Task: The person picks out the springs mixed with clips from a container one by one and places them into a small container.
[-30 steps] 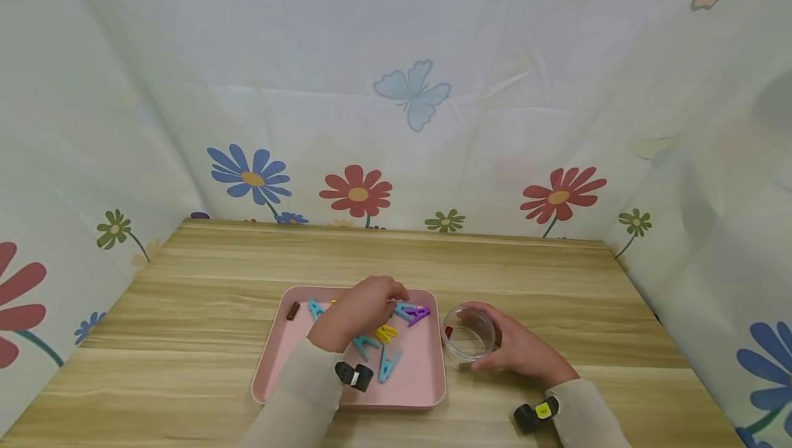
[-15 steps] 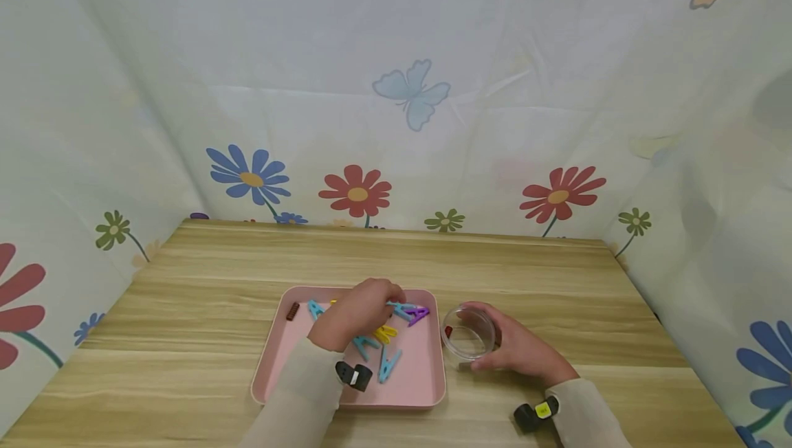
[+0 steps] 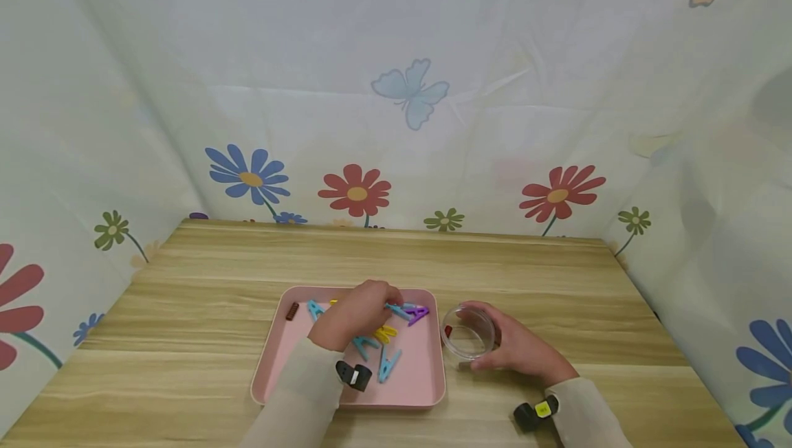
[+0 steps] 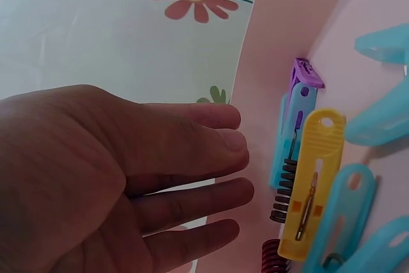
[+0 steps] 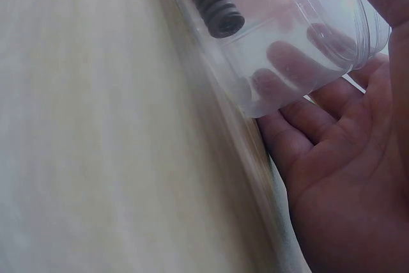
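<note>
My left hand (image 3: pixel 365 305) is over the far side of a pink tray (image 3: pixel 421 386). In the left wrist view its fingers reach out fairly straight, the thumb lies along the index finger, and nothing shows between them. Just beyond the fingertips are a dark coil spring (image 4: pixel 283 193), a dark red coil spring (image 4: pixel 275 257), a yellow clothespin (image 4: pixel 313 183) and a purple clothespin (image 4: pixel 305 76). My right hand (image 3: pixel 516 341) grips a clear plastic jar (image 3: pixel 467 352) beside the tray, fingers curled round its side. A coil spring (image 5: pixel 211 1) lies inside the jar.
Several blue clothespins (image 3: pixel 388 365) lie scattered in the tray. A brown coil spring (image 3: pixel 292 311) rests near its far left corner. The tray stands on a wood-grain table (image 3: pixel 247 255), with a flower-printed curtain (image 3: pixel 297 111) behind and at both sides.
My left hand has shifted slightly left and toward me, showing more of a blue clothespin near the purple one. The right hand and jar have stayed in place.
</note>
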`<action>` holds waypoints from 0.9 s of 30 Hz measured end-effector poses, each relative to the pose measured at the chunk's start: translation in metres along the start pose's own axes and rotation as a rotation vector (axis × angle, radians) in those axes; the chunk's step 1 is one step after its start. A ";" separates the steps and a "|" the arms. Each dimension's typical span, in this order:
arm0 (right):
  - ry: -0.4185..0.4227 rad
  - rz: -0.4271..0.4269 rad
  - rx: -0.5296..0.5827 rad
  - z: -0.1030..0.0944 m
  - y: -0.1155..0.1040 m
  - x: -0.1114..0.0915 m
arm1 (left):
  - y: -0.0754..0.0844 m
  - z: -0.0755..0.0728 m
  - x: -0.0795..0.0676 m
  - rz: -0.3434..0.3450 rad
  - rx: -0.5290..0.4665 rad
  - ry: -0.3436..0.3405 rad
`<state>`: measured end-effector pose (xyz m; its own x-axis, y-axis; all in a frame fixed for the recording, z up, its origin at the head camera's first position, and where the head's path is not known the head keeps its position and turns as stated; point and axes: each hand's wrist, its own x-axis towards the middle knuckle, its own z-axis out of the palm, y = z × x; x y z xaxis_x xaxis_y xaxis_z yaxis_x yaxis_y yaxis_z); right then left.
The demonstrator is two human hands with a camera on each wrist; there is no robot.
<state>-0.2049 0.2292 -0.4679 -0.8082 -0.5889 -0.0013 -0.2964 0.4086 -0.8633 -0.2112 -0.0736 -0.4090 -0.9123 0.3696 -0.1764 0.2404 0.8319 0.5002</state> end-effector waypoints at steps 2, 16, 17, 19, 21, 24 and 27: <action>0.004 0.000 -0.006 0.000 0.000 0.000 | 0.000 0.000 0.000 -0.002 0.000 0.000; 0.001 -0.014 -0.001 0.000 0.002 0.000 | -0.007 0.007 0.004 0.038 0.045 0.004; 0.002 -0.012 -0.002 0.000 0.002 0.000 | -0.007 0.007 0.004 0.034 0.042 0.001; 0.002 -0.008 -0.003 0.000 0.002 0.000 | -0.007 0.008 0.004 0.027 0.031 -0.001; 0.002 -0.004 -0.005 0.000 0.002 0.000 | -0.008 0.009 0.004 0.026 0.035 0.001; 0.003 0.002 -0.008 0.000 0.002 0.000 | -0.008 0.010 0.004 0.028 0.051 0.015; 0.004 0.008 -0.006 0.000 0.002 0.000 | -0.007 0.012 0.003 0.030 0.066 0.026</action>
<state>-0.2054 0.2301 -0.4701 -0.8124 -0.5831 -0.0063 -0.2929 0.4174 -0.8603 -0.2118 -0.0739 -0.4231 -0.9122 0.3852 -0.1397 0.2889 0.8464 0.4474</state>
